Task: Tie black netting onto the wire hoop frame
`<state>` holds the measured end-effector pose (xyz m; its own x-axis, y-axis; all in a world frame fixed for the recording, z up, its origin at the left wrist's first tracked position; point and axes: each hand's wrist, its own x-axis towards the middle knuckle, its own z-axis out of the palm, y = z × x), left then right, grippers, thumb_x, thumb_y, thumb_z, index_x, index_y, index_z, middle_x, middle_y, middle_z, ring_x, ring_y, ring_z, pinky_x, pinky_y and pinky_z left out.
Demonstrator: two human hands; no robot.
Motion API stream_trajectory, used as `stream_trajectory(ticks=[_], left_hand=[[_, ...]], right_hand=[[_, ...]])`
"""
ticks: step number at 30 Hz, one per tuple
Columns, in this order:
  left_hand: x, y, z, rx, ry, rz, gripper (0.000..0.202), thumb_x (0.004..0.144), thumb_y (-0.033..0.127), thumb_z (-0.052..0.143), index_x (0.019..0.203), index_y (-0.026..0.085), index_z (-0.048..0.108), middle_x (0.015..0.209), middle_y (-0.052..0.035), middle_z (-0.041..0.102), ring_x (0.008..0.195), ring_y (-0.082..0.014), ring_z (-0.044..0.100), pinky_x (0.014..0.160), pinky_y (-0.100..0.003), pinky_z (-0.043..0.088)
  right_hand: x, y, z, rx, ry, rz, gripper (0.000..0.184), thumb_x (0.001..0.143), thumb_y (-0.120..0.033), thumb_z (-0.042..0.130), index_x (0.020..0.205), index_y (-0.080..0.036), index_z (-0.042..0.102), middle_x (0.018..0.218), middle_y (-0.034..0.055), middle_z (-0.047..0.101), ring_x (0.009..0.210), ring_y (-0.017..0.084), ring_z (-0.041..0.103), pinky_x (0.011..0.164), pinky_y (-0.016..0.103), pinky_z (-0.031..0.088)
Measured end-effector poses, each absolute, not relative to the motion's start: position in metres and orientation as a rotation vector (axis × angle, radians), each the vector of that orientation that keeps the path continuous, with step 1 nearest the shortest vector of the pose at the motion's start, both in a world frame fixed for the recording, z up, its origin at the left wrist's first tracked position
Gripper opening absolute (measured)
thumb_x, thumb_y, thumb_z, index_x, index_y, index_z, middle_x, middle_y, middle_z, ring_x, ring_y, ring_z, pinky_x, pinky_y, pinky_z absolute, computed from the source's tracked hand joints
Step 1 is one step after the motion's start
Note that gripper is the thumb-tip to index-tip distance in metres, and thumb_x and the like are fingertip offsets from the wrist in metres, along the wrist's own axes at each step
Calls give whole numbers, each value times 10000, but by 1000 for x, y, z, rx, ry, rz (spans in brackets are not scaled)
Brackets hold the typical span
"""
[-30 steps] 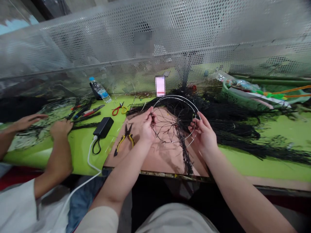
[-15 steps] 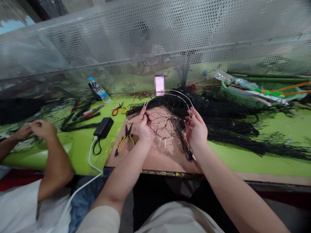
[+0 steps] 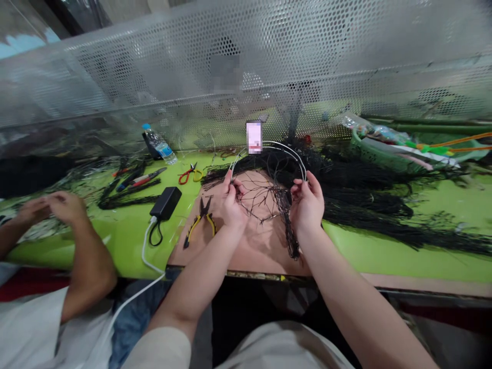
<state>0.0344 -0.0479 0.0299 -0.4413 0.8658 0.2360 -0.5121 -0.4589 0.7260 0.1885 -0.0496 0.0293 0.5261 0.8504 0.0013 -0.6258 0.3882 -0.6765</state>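
A thin silvery wire hoop [image 3: 286,149] with dark netting [image 3: 261,197] across it is held up between my two hands. My left hand [image 3: 234,205] pinches the hoop's left side. On the opposite side my right hand [image 3: 309,202] grips the hoop, its fingers curled in. A bunch of dark strands [image 3: 291,241] hangs from the netting beside my right hand. Below the hoop lies a tan board [image 3: 249,256]. Pliers with yellow and black handles [image 3: 201,221] rest on that board, left of my left hand.
Bundles of black strands [image 3: 361,205] spread over the green table [image 3: 384,251] to the right. A green basket [image 3: 384,156] stands behind them. Leftward are a power adapter [image 3: 166,203], red-and-yellow-handled pliers [image 3: 190,174], a water bottle [image 3: 161,143] and another person's hands [image 3: 63,205]. A phone [image 3: 254,137] stands behind the hoop.
My right hand has moved slightly left, closer to my left hand, and the hanging strands have shifted left with it. Both hands still hold the hoop.
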Motion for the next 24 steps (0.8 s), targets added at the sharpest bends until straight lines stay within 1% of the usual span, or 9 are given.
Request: stream_trajectory(ticks=[2, 4, 8, 10, 13, 16, 20, 22, 24], left_hand=[[35, -48, 29, 758, 717, 1993, 347, 889, 172, 606, 1209, 254, 710, 848, -4, 642, 651, -61, 553, 575, -153, 422], [35, -48, 29, 751, 704, 2002, 354, 891, 162, 596, 1211, 260, 713, 854, -5, 648, 650, -59, 558, 579, -152, 424], [34, -47, 28, 741, 714, 1997, 366, 882, 165, 605, 1218, 264, 710, 863, -6, 650, 668, -64, 568, 597, -158, 430], [34, -47, 27, 747, 728, 1985, 367, 878, 172, 609, 1220, 262, 708, 866, -8, 649, 674, -67, 568, 600, -163, 430], [34, -46, 26, 764, 736, 1997, 366, 875, 175, 607, 1217, 257, 708, 864, -10, 646, 672, -69, 562, 595, -168, 421], [35, -46, 25, 787, 753, 2011, 366, 877, 197, 614, 1228, 258, 699, 866, -10, 642, 673, -72, 555, 589, -170, 409], [36, -46, 25, 763, 786, 2007, 357, 882, 217, 614, 1229, 253, 688, 871, -8, 639, 678, -76, 552, 601, -175, 415], [36, -46, 23, 751, 796, 2009, 351, 884, 223, 610, 1227, 251, 681, 883, -9, 645, 691, -81, 562, 615, -180, 426], [36, -45, 22, 766, 805, 2019, 354, 892, 241, 611, 1241, 253, 667, 902, -11, 653, 706, -86, 573, 630, -187, 435]], right_hand=[[188, -52, 32, -686, -416, 940, 229, 824, -221, 672, 1052, -227, 689, 774, -32, 687, 627, 58, 571, 618, 192, 464], [187, -55, 32, -689, -442, 922, 206, 839, -231, 668, 1043, -218, 687, 816, -16, 711, 641, 59, 584, 640, 200, 478], [186, -57, 30, -640, -470, 950, 233, 857, -238, 651, 1090, -237, 666, 1015, 17, 740, 796, 88, 670, 852, 292, 539], [187, -56, 30, -597, -463, 995, 225, 858, -229, 643, 1082, -242, 659, 1072, 25, 738, 893, 111, 700, 939, 342, 533], [190, -55, 30, -549, -450, 1052, 214, 858, -208, 633, 1069, -240, 651, 1119, 34, 735, 1013, 141, 707, 1009, 390, 516], [192, -55, 32, -544, -467, 1058, 180, 868, -227, 642, 1046, -248, 623, 1147, 35, 733, 1042, 153, 706, 1022, 425, 513], [192, -56, 32, -546, -490, 1049, 113, 885, -258, 643, 985, -229, 601, 1158, 52, 731, 1026, 156, 709, 1019, 423, 512], [192, -55, 30, -554, -488, 1039, 115, 890, -260, 636, 996, -219, 617, 1122, 55, 737, 973, 144, 715, 994, 400, 525], [192, -55, 27, -569, -488, 1004, 137, 883, -263, 648, 1011, -216, 640, 1050, 39, 739, 868, 118, 709, 952, 370, 542]])
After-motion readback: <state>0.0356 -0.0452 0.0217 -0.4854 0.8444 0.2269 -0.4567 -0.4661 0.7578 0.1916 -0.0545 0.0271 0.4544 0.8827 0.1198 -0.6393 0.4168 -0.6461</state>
